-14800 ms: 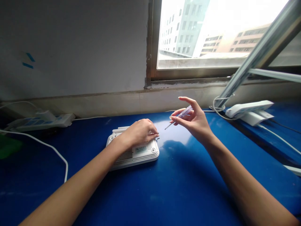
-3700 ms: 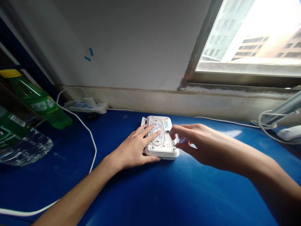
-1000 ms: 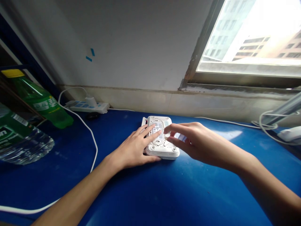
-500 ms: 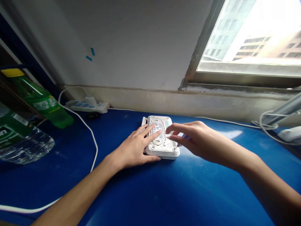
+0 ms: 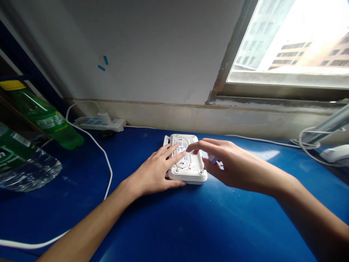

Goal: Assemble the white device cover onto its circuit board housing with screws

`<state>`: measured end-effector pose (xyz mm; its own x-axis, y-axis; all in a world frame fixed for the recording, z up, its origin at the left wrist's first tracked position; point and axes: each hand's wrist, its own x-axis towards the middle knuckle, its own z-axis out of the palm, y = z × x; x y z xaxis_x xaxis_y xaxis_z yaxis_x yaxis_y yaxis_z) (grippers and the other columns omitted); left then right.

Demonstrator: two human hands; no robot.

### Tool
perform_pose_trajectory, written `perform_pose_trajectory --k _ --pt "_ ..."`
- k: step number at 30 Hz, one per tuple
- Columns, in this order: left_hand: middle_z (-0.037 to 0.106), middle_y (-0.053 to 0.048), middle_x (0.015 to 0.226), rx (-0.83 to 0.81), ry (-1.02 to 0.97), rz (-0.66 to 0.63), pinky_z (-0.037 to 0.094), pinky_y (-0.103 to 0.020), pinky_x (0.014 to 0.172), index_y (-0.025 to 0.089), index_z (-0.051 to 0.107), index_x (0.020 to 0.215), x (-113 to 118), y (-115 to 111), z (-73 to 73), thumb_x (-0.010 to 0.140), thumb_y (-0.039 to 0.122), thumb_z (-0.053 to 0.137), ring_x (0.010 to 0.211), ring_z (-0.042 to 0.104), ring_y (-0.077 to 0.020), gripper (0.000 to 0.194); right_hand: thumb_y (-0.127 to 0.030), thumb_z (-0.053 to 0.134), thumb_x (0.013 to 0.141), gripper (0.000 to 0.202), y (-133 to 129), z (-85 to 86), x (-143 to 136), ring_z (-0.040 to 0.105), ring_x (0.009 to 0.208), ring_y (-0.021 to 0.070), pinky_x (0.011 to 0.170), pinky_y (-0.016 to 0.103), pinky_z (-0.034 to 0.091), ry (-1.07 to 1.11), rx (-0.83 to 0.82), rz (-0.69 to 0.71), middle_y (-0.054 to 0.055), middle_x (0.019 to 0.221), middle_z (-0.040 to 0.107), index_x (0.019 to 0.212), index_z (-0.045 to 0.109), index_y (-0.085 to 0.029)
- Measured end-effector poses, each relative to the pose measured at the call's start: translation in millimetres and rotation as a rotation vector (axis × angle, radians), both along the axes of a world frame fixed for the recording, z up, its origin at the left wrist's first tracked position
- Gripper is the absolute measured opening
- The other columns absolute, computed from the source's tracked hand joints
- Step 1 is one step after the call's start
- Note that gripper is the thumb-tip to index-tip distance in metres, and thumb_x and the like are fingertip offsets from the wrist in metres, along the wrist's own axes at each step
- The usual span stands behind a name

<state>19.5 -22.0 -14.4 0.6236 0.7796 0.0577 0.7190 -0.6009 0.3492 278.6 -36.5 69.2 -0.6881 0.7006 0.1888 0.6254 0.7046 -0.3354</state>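
In the head view, a white plastic box with rounded corners, pierced with small vent holes (image 5: 194, 162), lies flat on the glossy blue surface (image 5: 177, 225), toward its far edge. Its upper face carries round feet near the corners and a printed label, partly covered by fingers; a slim white bar stands along its left side.

The left hand (image 5: 155, 170) is spread open over the left part of the box, fingertips on the label and thumb along the near side. The right hand (image 5: 227, 160) comes in from the right with bent fingers, gripping a translucent pale-lilac plastic handle (image 5: 213, 158) (mostly hidden by the fingers, so its far end cannot be made out). Its index finger reaches over the box; whether that fingertip touches cannot be told.

Near the surface's far left corner lies a white power strip with blue socket panels (image 5: 117, 124), a white plug in it and a small dark rounded object (image 5: 106, 134) just in front. At the left edge are a green plastic bottle with a yellow cap (image 5: 51, 122) and a clear plastic bottle with a green label (image 5: 32, 171). A white cable (image 5: 102, 149) curves between these bottles and the left hand.
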Motion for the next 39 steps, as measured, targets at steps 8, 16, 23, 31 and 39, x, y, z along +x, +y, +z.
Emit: perform_pose_trajectory --k 8,16,23,31,39 --pt "0.013 0.0 0.175 0.013 0.008 -0.006 0.029 -0.056 0.126 0.04 0.026 0.165 0.1 0.3 -1.1 0.088 0.072 0.066 0.16 0.015 -0.0355 0.092 -0.028 0.054 0.105 0.025 1.8 -5.6 -0.2 0.061 0.072 0.0135 0.063 0.024 0.042 0.012 0.01 -0.034 -0.001 0.099 0.071 0.13 0.058 -0.031" --pt "0.021 -0.001 0.174 0.069 0.024 0.027 0.036 -0.055 0.123 0.04 0.031 0.163 1.8 -1.9 1.7 0.085 0.077 0.064 0.158 0.024 -0.0345 0.093 -0.017 0.063 0.095 0.049 -1.9 0.7 -0.2 0.065 0.082 0.0146 0.066 0.024 0.045 -0.006 0.014 -0.004 0.003 0.121 0.068 0.14 0.052 -0.032" --pt "0.022 -0.002 0.174 0.085 0.03 0.04 0.037 -0.057 0.122 0.04 0.031 0.163 2.1 -1.7 -0.1 0.085 0.08 0.062 0.157 0.025 -0.0364 0.093 -0.024 0.053 0.104 0.033 2.3 -4.7 1.8 0.064 0.074 0.0137 0.064 0.023 0.043 0.004 0.004 -0.044 0.0 0.101 0.073 0.136 0.055 -0.034" --pt "0.025 -0.004 0.173 0.088 -0.002 0.031 0.039 -0.059 0.12 0.036 0.034 0.163 3.0 -2.2 -2.2 0.085 0.079 0.062 0.157 0.025 -0.0378 0.093 -0.028 0.063 0.099 0.021 0.3 1.3 0.6 0.06 0.063 0.0119 0.056 0.022 0.041 0.0 -0.012 -0.034 -0.001 0.089 0.073 0.12 0.065 -0.029" --pt "0.022 -0.004 0.173 0.068 -0.013 0.024 0.037 -0.061 0.121 0.037 0.033 0.163 2.7 -1.7 -2.2 0.085 0.076 0.065 0.156 0.023 -0.0398 0.093 -0.009 0.061 0.09 0.06 -0.6 0.5 2.6 0.067 0.079 0.0132 0.064 0.022 0.046 0.018 0.011 0.004 0.003 0.123 0.071 0.144 0.053 -0.032"
